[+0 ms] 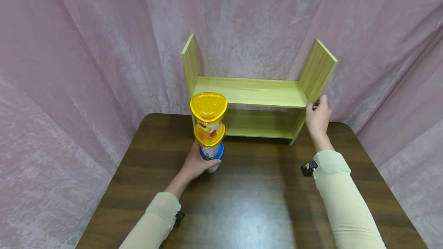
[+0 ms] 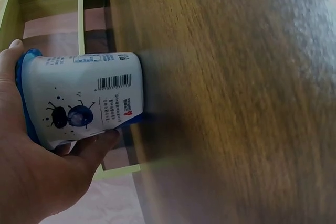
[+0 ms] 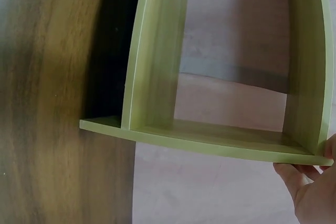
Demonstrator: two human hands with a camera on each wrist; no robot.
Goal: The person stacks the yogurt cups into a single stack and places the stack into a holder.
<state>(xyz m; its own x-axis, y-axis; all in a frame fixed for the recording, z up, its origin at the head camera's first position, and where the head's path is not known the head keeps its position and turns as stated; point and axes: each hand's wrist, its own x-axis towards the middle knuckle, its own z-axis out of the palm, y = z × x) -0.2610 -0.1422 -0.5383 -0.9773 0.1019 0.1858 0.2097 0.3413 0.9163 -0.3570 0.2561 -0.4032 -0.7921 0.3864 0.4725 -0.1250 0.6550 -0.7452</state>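
Yellow-and-blue-lidded, the cup stack point(image 1: 209, 133) stands long axis upright before the left end of the shelf point(image 1: 252, 90); the nearer left hand point(image 1: 194, 163) has fingers round its lowest cup point(image 2: 86, 95), while the right hand point(image 1: 318, 119) grips the right side panel point(image 1: 316, 73).
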